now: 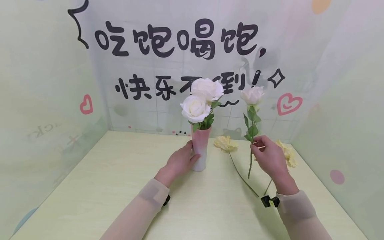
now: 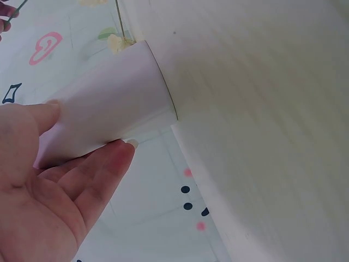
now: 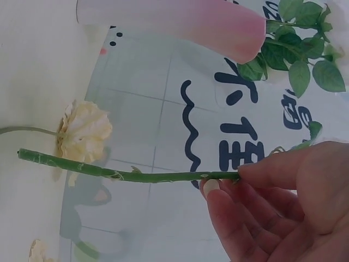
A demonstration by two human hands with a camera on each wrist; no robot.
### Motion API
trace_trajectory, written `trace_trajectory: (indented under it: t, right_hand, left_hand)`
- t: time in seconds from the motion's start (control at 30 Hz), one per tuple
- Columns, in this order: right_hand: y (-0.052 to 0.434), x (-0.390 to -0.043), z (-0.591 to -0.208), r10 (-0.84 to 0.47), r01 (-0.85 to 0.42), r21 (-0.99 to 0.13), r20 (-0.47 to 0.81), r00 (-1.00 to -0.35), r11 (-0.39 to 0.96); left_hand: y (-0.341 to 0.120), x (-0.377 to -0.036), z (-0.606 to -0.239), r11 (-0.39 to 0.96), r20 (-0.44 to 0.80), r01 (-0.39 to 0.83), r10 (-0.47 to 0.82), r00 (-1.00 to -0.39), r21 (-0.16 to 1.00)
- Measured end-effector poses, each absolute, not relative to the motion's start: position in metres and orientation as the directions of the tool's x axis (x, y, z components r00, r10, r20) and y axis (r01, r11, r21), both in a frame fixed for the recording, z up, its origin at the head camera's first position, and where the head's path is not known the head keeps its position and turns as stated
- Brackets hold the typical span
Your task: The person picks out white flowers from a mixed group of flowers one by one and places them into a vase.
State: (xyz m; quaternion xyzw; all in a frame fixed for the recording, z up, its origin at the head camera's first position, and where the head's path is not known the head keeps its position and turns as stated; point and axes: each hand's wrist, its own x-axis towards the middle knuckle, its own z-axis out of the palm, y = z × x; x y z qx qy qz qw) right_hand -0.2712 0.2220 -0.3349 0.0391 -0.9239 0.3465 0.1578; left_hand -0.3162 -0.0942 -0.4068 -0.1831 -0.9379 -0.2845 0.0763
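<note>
A vase, pink at the top and fading to white below, stands upright on the table. Two white roses with green leaves rise from its mouth. My left hand holds the vase from the left side, thumb in front and fingers behind, as the left wrist view also shows around the vase. My right hand pinches the stem of a pale pink-white rose between thumb and fingers. That rose is upright, right of the vase, its bare green stem pointing down below the fingers.
A yellow flower lies on the table between vase and right hand, its thin stem running toward the front. Another yellow flower lies partly hidden behind the right hand. Printed curtain walls enclose the table at the back and sides.
</note>
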Motion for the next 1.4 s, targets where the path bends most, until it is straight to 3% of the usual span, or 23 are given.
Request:
trace_trajectory:
  t: [0.3,0.83,1.4]
  right_hand:
    - [0.21,-0.271,-0.323,0.036,-0.281,-0.669,0.418,-0.908,0.688]
    - [0.165,-0.277,-0.251,0.081,-0.43,-0.727,0.551,-0.83,0.536]
    - [0.129,-0.293,-0.244,0.121,-0.688,-0.663,0.741,-0.661,0.295]
  left_hand:
    - [-0.094,-0.319,-0.408,0.767,0.245,0.391,0.307,-0.92,0.508]
    - [-0.095,-0.318,-0.408,0.772,0.233,0.373,0.293,-0.927,0.515]
    - [-0.094,-0.319,-0.408,0.783,0.242,0.375,0.291,-0.926,0.496]
